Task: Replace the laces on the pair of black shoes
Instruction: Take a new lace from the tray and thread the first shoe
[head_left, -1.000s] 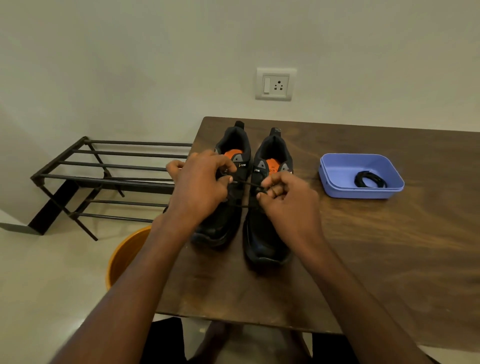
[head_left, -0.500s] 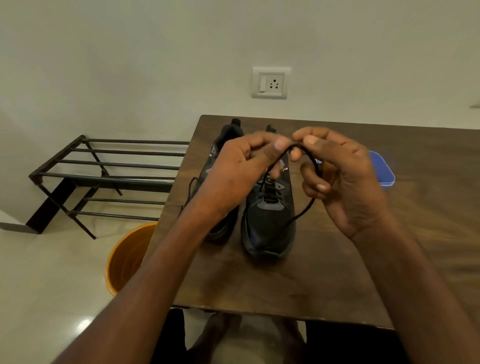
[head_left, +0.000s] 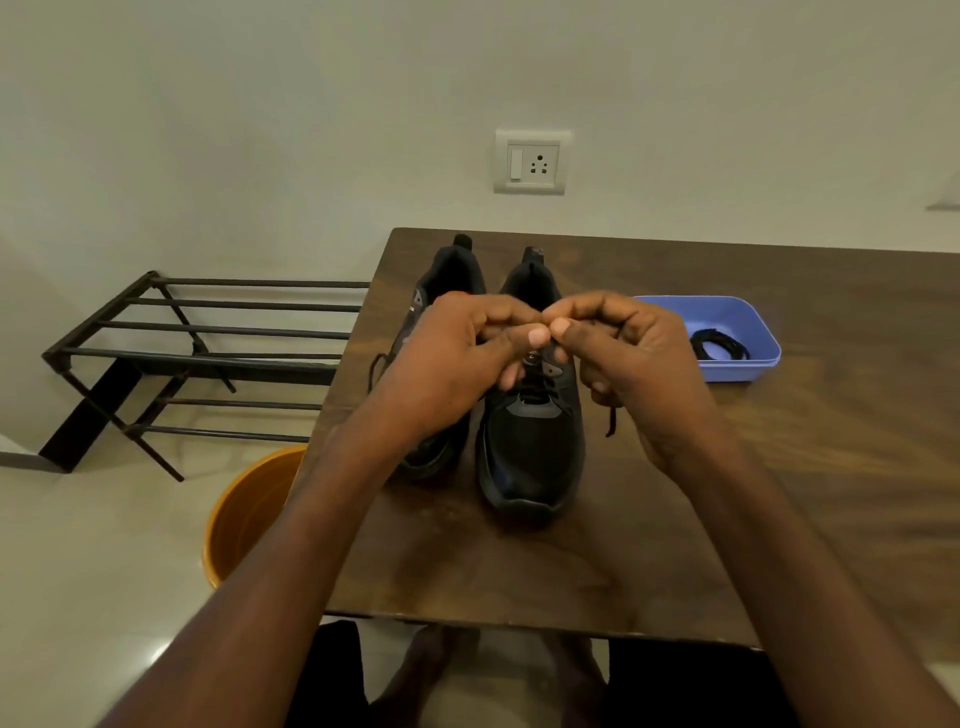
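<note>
two black shoes stand side by side on a dark wooden table (head_left: 779, 493), toes toward the viewer: a left shoe (head_left: 447, 280), mostly hidden, and a right shoe (head_left: 530, 452). two bare hands meet just above the right shoe's lacing. the left hand (head_left: 452, 364) and right hand (head_left: 634, 353) have curled fingers, thumbs touching, pinching a thin black lace (head_left: 611, 422) whose loose end hangs below the right hand. right of the shoes sits one blue plastic tray (head_left: 748, 327) holding one coiled black lace (head_left: 719, 344). left of the table stand one black metal shoe rack (head_left: 171, 353) and one orange bucket (head_left: 244, 514) on a pale tiled floor. one wall socket (head_left: 531, 162) is above the shoes.
</note>
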